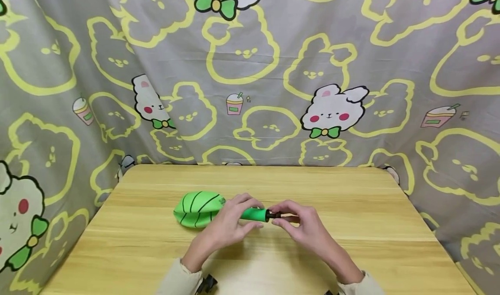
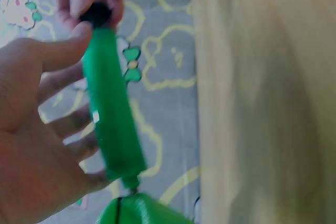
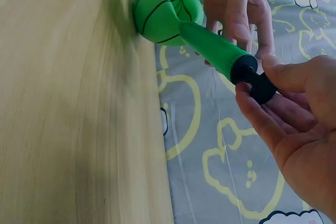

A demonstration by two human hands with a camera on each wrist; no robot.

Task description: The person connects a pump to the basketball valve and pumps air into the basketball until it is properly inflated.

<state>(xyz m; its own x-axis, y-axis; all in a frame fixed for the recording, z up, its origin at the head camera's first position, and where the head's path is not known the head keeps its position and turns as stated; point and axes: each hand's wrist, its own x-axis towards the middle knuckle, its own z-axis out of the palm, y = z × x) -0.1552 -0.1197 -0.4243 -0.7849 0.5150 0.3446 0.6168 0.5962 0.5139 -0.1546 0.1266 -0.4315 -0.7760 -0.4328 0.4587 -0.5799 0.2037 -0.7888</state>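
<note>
A green hand pump (image 1: 254, 214) lies across the space between my hands, its nozzle end joined to a dented green ball with black lines (image 1: 195, 204). My left hand (image 1: 230, 221) holds the pump's barrel (image 2: 113, 103), the thumb near its black cap and the other fingers behind it. At the opposite end from the ball, my right hand (image 1: 302, 221) pinches the black pump handle (image 3: 262, 87) between thumb and fingers. A short piece of black rod shows between handle and cap. The ball's side is caved in, with a deep fold.
Below the hands is a wooden table (image 1: 343, 191) with light grain. A grey curtain (image 1: 269, 82) printed with yellow outlines and white rabbits hangs behind it and on both sides. Black wrist straps (image 1: 207, 283) show at the sleeves.
</note>
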